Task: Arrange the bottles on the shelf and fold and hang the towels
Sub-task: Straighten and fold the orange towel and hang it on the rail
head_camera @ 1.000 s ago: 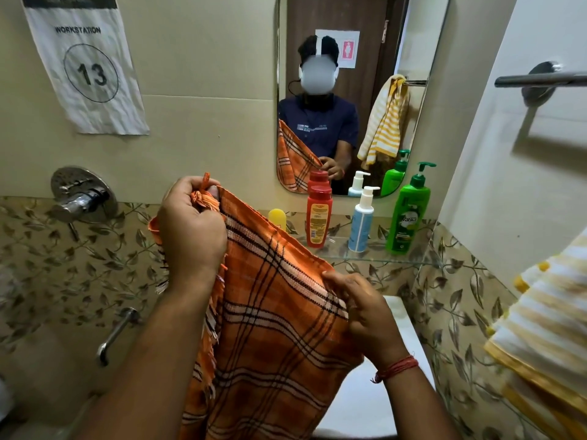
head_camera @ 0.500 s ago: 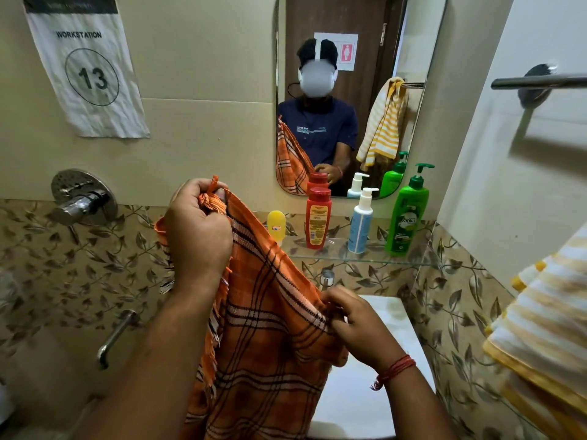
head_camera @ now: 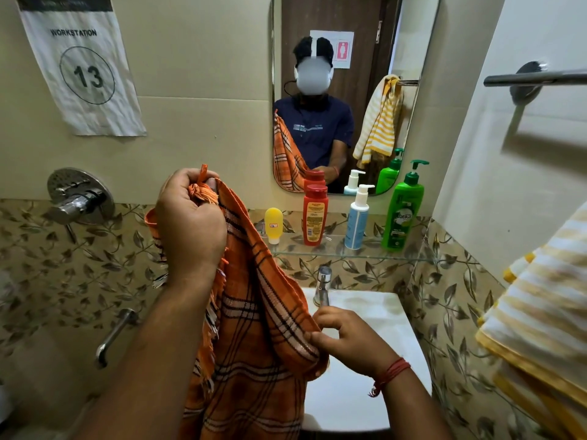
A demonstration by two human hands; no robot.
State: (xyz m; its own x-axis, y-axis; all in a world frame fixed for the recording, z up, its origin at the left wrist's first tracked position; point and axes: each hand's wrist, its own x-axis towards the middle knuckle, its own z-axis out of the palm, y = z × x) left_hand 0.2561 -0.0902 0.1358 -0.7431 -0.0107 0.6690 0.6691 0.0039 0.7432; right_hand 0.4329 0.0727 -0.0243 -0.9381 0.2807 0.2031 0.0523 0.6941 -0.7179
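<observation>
Left hand (head_camera: 190, 223) raised high, back of hand to camera, fingers curled into a fist, gripping the bunched fringed end of the orange towel (head_camera: 254, 328). Left forearm runs up from bottom-left. Right hand (head_camera: 349, 341) lower, thumb and fingertips pinching the towel's edge, remaining fingers loosely curled. Red thread band on right wrist; right forearm enters from bottom-right.

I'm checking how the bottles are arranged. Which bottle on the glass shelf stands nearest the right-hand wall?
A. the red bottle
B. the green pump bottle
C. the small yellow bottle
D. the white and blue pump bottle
B: the green pump bottle stands at the right end of the glass shelf, past the white and blue pump bottle, the red bottle and the small yellow bottle.
</observation>
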